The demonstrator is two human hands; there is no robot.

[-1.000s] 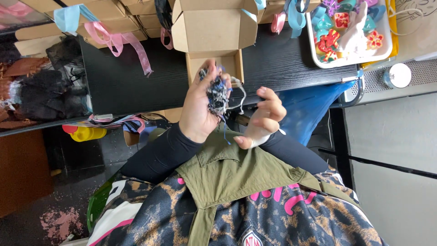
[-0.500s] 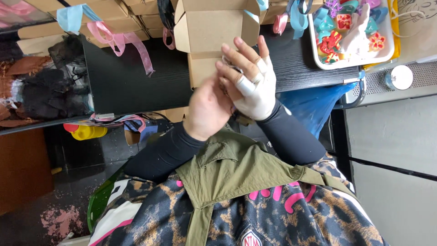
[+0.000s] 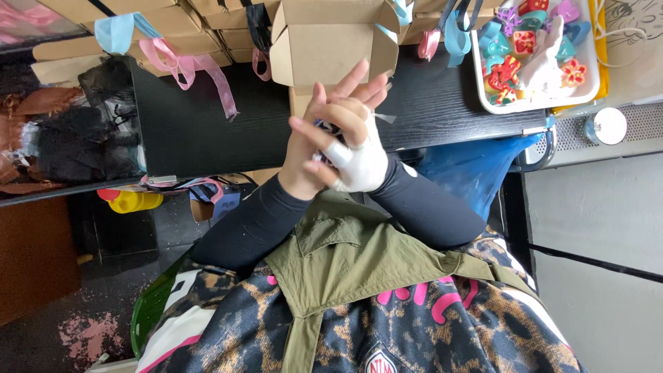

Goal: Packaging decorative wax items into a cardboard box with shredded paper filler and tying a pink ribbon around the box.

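Observation:
My left hand [image 3: 309, 155] and my right hand [image 3: 359, 162], which wears a white wrap, are pressed palm to palm above the black table's [image 3: 207, 117] near edge. A wad of dark blue and grey shredded paper [image 3: 324, 127] is squeezed between them, and only a sliver of it shows. The fingers of both hands point up and away. Behind the hands a small open cardboard box [image 3: 300, 101] is mostly hidden. An open, larger cardboard box [image 3: 335, 45] stands just beyond it.
Stacked cardboard boxes with pink ribbon [image 3: 200, 69] and light blue ribbon [image 3: 114, 31] line the back left. A white tray [image 3: 480, 76] of colourful small items sits at the back right. A blue plastic bag [image 3: 469, 162] hangs below the table; black netting [image 3: 76, 138] lies at left.
One second ago my left hand held the paper wad up alone. My right hand came over it, and now both palms press the wad between them, slightly lower and turned.

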